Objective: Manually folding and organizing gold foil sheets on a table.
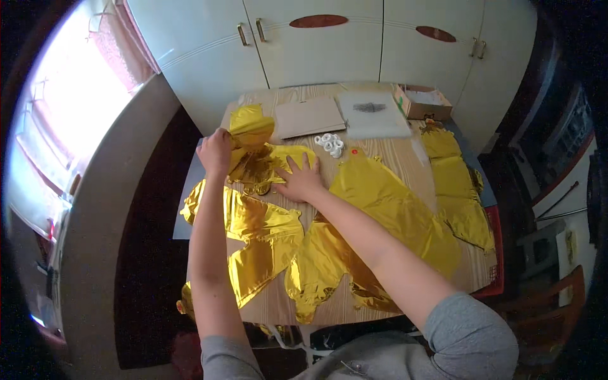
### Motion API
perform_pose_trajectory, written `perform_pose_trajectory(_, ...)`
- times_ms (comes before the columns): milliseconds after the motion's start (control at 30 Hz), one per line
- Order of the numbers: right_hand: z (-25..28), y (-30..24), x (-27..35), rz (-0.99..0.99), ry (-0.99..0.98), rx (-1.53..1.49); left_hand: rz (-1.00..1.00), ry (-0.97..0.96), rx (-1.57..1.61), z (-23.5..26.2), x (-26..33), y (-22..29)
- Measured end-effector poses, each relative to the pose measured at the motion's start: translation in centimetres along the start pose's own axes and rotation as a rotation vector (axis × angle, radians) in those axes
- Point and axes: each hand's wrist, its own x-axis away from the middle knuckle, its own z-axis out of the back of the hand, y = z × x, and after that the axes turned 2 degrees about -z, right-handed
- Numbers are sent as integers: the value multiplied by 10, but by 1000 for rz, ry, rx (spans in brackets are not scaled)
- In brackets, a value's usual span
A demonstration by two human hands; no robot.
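A gold foil balloon, flat and partly folded, lies at the back left of the table. My left hand is closed on its left edge and lifts that part off the tabletop. Lower on the same foil, my right hand rests palm down with fingers spread. Nearer to me lies another flat gold foil balloon, below my left forearm. A larger gold foil balloon spreads across the middle and right, partly hidden by my right forearm.
Several small white ribbon rolls sit beyond my right hand. Behind them lie brown cardboard and a clear plastic bag. An open box stands at the back right. Folded gold foil lines the right side, near a red crate.
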Motion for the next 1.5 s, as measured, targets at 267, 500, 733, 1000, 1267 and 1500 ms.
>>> perform_pose_trajectory(267,-6,2,0,-1,46,-30,-206,73,-265,25,-54,-13)
perform_pose_trajectory(500,-11,5,-3,11,83,-79,-387,13,-369,44,-75,-2)
perform_pose_trajectory(733,-8,-1,-2,15,72,-76,-547,-9,-566,61,-110,-4)
perform_pose_trajectory(1000,-5,4,0,1,60,-54,-437,209,-491,104,-132,22)
perform_pose_trajectory(1267,-5,3,1,5,65,-68,-346,188,-597,119,-146,19)
perform_pose_trajectory(1500,-5,5,2,5,81,-79,-430,411,-575,151,-163,30)
